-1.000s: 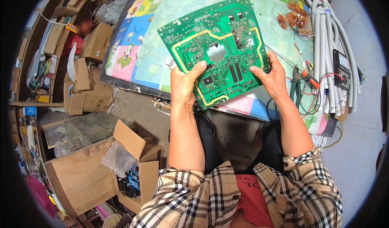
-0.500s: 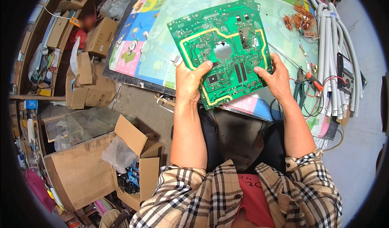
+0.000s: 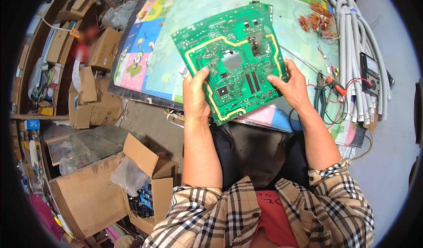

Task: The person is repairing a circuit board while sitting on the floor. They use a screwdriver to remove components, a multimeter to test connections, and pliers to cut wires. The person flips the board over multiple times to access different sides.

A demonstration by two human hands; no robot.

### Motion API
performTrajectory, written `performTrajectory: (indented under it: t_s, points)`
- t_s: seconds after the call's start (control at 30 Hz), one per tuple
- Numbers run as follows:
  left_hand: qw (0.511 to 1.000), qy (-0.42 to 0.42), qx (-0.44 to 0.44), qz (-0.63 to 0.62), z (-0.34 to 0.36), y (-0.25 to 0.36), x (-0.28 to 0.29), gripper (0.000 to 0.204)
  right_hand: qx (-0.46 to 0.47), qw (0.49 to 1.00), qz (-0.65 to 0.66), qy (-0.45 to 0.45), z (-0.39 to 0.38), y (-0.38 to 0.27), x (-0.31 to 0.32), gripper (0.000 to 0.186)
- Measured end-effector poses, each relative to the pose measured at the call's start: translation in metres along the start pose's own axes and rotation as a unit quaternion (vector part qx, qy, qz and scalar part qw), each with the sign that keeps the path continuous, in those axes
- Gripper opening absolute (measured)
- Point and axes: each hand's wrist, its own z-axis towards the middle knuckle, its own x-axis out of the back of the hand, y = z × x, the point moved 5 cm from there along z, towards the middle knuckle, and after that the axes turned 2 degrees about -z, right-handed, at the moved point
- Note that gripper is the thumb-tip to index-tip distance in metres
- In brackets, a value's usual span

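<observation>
Both hands hold a large green circuit board (image 3: pixel 233 78) above the near edge of the table, tilted, with chips, a yellow line and a cut-out in its middle. My left hand (image 3: pixel 196 96) grips its left edge, thumb on the face and fingers hidden behind. On the right edge, my right hand (image 3: pixel 291 85) pinches the board the same way, its thumb pressed on the face. To the right of that hand lie dark-handled pliers (image 3: pixel 320 99) and a screwdriver (image 3: pixel 337 85) with a red and black handle.
A patterned mat (image 3: pixel 169 49) covers the table. Copper wire scraps (image 3: pixel 320 19), a bundle of grey-white tubes (image 3: pixel 352 67) and a black multimeter (image 3: pixel 370 74) lie at the right. Below left stands an open cardboard box (image 3: pixel 163 197); shelves (image 3: pixel 42 116) line the far left.
The board and both hands have shifted slightly left in view, along with the surroundings. My left thumb has drawn back toward the board's left edge. Both hands keep their grip.
</observation>
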Motion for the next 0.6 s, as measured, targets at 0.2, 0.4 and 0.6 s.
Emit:
performTrajectory:
  t_s: [0.2,0.4,0.6]
  points:
    - [0.999,-0.003,-0.004,-0.054,0.005,-0.005,0.009,0.019,-0.009,1.000,-0.018,-0.010,-0.001,-0.009,0.004,0.046]
    - [0.997,-0.018,0.011,-0.076,0.004,-0.004,0.003,0.019,0.009,1.000,-0.030,-0.005,-0.001,-0.010,0.008,0.048]
    - [0.999,-0.013,0.009,-0.051,0.001,-0.001,-0.001,0.023,0.000,0.999,-0.035,-0.001,-0.004,-0.014,0.009,0.048]
